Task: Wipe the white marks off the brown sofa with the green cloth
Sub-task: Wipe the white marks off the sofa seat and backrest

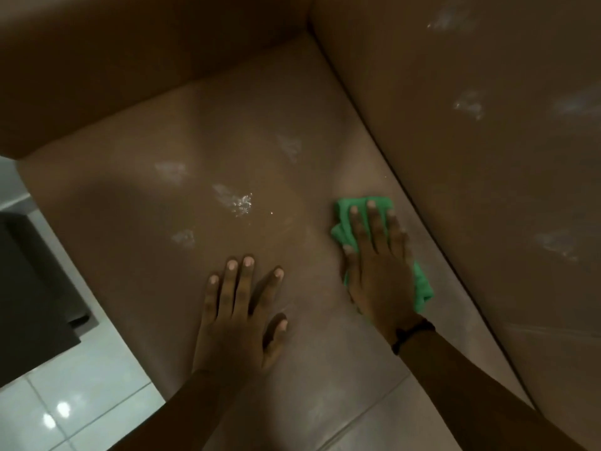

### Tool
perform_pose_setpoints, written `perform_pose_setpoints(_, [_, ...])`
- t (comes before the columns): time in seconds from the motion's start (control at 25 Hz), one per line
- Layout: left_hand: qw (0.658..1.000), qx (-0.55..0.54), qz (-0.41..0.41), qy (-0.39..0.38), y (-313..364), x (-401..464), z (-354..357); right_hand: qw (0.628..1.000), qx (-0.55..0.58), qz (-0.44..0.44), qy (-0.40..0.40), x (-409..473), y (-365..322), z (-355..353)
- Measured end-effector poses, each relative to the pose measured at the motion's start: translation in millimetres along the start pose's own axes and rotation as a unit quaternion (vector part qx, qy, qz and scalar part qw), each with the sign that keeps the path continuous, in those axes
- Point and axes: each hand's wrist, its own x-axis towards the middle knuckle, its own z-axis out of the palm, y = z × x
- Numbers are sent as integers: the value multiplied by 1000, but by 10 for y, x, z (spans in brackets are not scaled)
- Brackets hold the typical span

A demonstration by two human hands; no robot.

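My right hand [377, 271] presses the green cloth [422, 284] flat with straight fingers on the brown sofa [113, 222]; my left hand [237, 320] rests spread beside it, near white marks [234, 200].

We see glossy white tiled floor [81, 402] down-left of fingers [231, 288] of left hand [235, 330]; grout lines cross it, two bright light spots reflected. Dark grey furniture block [32, 288] on tiles, far left of those fingers, cut by frame edge. We cannot tell what it is.
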Motion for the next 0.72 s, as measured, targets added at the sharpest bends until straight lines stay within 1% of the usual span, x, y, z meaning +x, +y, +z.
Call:
perform_pose_setpoints(0.04, [1000,4,2,0,-5,8,17,998,8,56,18,183,-104,-2])
perform_pose_setpoints(0.08, [1000,10,6,1,-20,6,51,996,9,75,40,381,-265,35])
perform_pose_setpoints(0.12, [1000,16,10,1,-49,2,89,997,4,58,53,539,-434,93])
perform_pose_setpoints(0.2, [1000,11,13,0,-85,-8,122,998,1,-38,50,531,-683,221])
perform_pose_setpoints(0.24, [1000,4,12,1,-81,-6,109,996,-6,-88,30,379,-699,256])
perform_pose_setpoints(0.28, [1000,-3,8,-2,-60,-17,86,994,-13,-112,-2,150,-655,245])
perform_pose_setpoints(0.32, [1000,-11,6,-7,-28,-38,63,994,-15,-100,-29,-94,-561,195])
perform_pose_setpoints(0.36, [1000,-19,7,-8,-9,-38,29,997,-11,-66,-35,-222,-462,115])
perform_pose_setpoints(0.44, [1000,-18,1,-9,-13,-17,3,1000,0,28,-13,-141,-384,68])
perform_pose_setpoints(0.48, [1000,-7,0,-8,-17,-13,31,997,7,71,3,6,-456,84])
perform_pose_setpoints(0.52, [1000,3,2,-6,-32,-11,65,997,11,79,18,170,-565,114])
perform_pose_setpoints(0.56, [1000,7,6,-5,-53,-12,96,998,2,51,24,270,-655,172])
perform_pose_setpoints(0.64, [1000,6,13,-5,-72,3,127,997,-19,-72,19,188,-735,308])
perform_pose_setpoints(0.68, [1000,0,14,-6,-61,-8,114,992,-23,-120,-2,5,-698,323])
perform_pose_setpoints(0.72, [1000,-9,15,-7,-50,-14,87,991,-26,-132,-27,-209,-622,276])
